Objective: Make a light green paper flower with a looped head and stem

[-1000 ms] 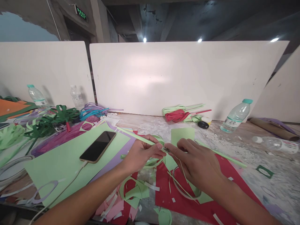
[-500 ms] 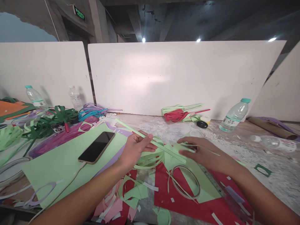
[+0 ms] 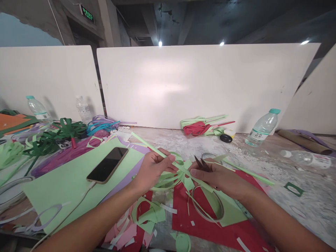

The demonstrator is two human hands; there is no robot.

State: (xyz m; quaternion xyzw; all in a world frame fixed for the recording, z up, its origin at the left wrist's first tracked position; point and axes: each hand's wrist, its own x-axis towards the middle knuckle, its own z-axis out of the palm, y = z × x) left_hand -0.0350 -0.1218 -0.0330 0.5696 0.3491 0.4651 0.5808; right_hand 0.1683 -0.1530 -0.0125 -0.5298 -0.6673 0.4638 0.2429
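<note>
My left hand (image 3: 157,168) is closed around a light green paper stick (image 3: 148,143) that slants from upper left to lower right. Under it are looped light green paper strips (image 3: 166,182). My right hand (image 3: 217,176) grips a pair of scissors (image 3: 201,163), whose dark blades stick out past the fingers toward the upper left; the handles are hidden in the palm. Its thumb and fingertips are at the lower part of the stick, though I cannot tell whether they pinch it. A tape roll (image 3: 222,210) lies just below on red paper (image 3: 189,217).
A phone (image 3: 107,165) with a white cable rests on green paper (image 3: 52,190) at left. Paper scraps (image 3: 151,217) litter the front. Red and green strip bundles (image 3: 195,128) lie by the white partition (image 3: 157,87). One bottle (image 3: 264,127) stands at right; another bottle (image 3: 307,159) lies down.
My right hand has moved slightly left and down to the stick, and the scissors blades now show clearly. My left hand keeps its hold, with the stick shifted slightly right.
</note>
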